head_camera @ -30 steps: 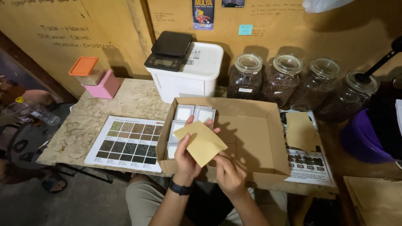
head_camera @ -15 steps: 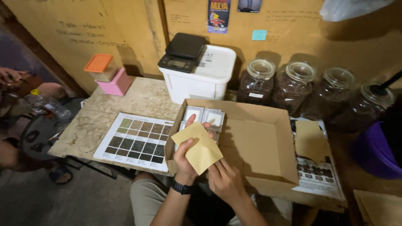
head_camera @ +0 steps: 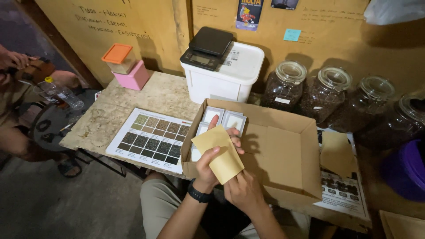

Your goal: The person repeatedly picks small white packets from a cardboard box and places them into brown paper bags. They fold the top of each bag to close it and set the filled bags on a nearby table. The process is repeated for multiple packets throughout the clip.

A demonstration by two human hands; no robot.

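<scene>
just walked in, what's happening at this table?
A seated person holds a flat tan paper pouch in both hands, the left hand gripping its face, the right hand under its lower corner. It hovers above an open brown cardboard box with small white-framed packets in its far-left corner. A printed chart of dark square swatches lies left of it.

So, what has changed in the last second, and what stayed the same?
Very little changed. The left hand keeps its hold on the brown paper pouch, which has tilted slightly, and the right hand has stayed just under the pouch's lower edge. Mainly the camera shifted its view. The cardboard box, the colour chart, the scale on the white tub and the glass jars did not move.
</scene>
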